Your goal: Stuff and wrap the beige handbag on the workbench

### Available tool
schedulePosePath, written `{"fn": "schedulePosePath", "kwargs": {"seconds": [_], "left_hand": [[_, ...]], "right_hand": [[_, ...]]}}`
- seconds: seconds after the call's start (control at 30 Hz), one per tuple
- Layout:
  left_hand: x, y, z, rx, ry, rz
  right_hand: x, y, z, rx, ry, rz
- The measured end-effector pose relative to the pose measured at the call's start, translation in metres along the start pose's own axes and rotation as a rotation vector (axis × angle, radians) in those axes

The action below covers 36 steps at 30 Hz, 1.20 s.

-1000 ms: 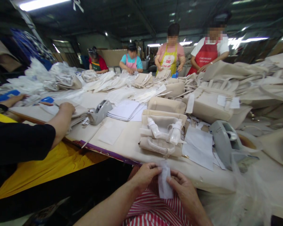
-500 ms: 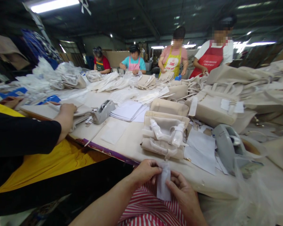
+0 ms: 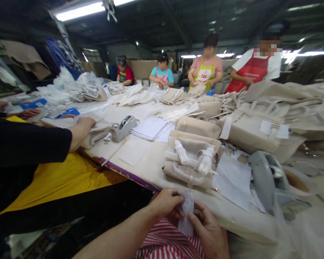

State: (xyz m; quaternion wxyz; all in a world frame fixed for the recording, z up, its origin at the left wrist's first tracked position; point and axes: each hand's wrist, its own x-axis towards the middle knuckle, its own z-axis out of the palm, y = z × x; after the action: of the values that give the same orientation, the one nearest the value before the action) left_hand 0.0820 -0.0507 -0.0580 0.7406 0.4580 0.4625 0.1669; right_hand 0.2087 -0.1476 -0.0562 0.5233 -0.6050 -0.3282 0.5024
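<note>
A narrow strip of thin white wrapping paper point(image 3: 188, 208) hangs between my two hands at the table's near edge. On its left side, my left hand point(image 3: 169, 202) pinches it between thumb and fingers. My right hand point(image 3: 206, 225) grips the opposite edge, thumb in front and fingers curled behind. The strip's upper end reaches a strap tab on a beige handbag point(image 3: 187, 175); whether it is wrapped around the tab I cannot tell. The bag lies on the table, its handle point(image 3: 189, 178) in clear wrap and its side straps covered in white wrapping.
A grey tape dispenser point(image 3: 268, 180) stands right of white paper sheets point(image 3: 232, 181). Another tape dispenser point(image 3: 123, 128) sits beside a paper stack point(image 3: 152, 128). Beige bags point(image 3: 255, 126) pile up at the right. A co-worker's arm point(image 3: 79, 133) reaches in from the left; several people work across the table.
The view has shifted slightly, so the table and people sit farther right in the picture. Both hands keep hold of the white strip, with only small finger movement.
</note>
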Motion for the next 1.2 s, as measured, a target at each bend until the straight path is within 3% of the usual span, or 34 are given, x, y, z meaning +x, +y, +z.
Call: {"fn": "schedulePosePath", "kwargs": {"seconds": [0.23,0.4,0.6,0.9,1.07,1.2], "left_hand": [[0.002,-0.008,0.009,-0.136,0.025,0.033],[0.005,-0.010,0.013,-0.208,0.033,0.005],[0.009,-0.005,0.015,-0.188,0.122,-0.008],[-0.005,0.012,0.011,-0.039,-0.010,0.142],[-0.009,0.029,0.022,0.172,0.170,0.219],[-0.003,0.026,0.029,0.011,0.195,0.209]], "right_hand": [[0.012,0.023,-0.003,0.228,-0.214,-0.001],[0.018,0.028,-0.003,0.280,-0.265,0.012],[0.022,0.021,-0.003,0.217,-0.271,-0.010],[0.033,0.026,-0.012,0.030,-0.170,0.001],[0.031,0.022,-0.010,0.040,-0.121,0.030],[0.022,0.024,-0.001,0.174,-0.140,0.089]]}}
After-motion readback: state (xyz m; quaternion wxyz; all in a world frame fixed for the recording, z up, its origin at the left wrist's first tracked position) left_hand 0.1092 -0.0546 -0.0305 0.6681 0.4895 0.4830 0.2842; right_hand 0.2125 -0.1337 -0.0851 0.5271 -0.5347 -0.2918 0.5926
